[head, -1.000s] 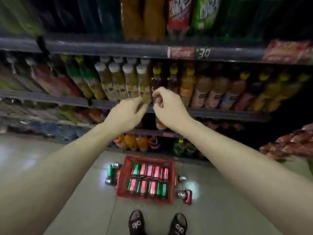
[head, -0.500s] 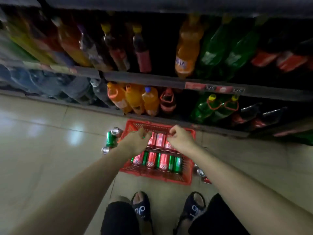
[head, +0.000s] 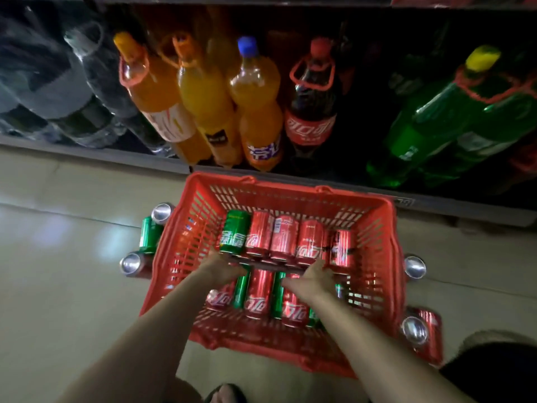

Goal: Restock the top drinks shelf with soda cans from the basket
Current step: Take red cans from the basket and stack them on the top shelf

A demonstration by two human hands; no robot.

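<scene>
Head view, looking down.

Red plastic basket [head: 374, 237] on pale tiled floor [head: 58, 286], near side partly covered by forearms. Inside: soda cans lying in two rows. Far row: one green can [head: 236, 234] at left, then red cola cans [head: 286, 235] side by side. Near row: red and green cans mixed, several cut off by the arms; count not readable.

Left hand [head: 223, 267] low in basket at near end of the green can, fingers bent downward over the gap between rows; fingertips hidden, whether gripping a can not determinable. Right hand [head: 315, 276] over the near row, right of centre, fingers pointing toward the far row; tips blurred against the cans, grip likewise not determinable.

Outside basket, left: loose cans on floor [head: 151, 231], silver tops showing. Right: further cans [head: 415, 267], one red can [head: 425, 330] near the corner, blurred.

Far side: bottom shelf with large orange soda bottles [head: 203, 94], a cola bottle [head: 312, 112], green bottles [head: 453, 123] at right, clear bottles [head: 58, 82] at left, dim and smeared. Top drinks shelf out of frame.

Bottom edge: sandalled foot [head: 225, 394] and dark clothing [head: 494, 373], cropped.
</scene>
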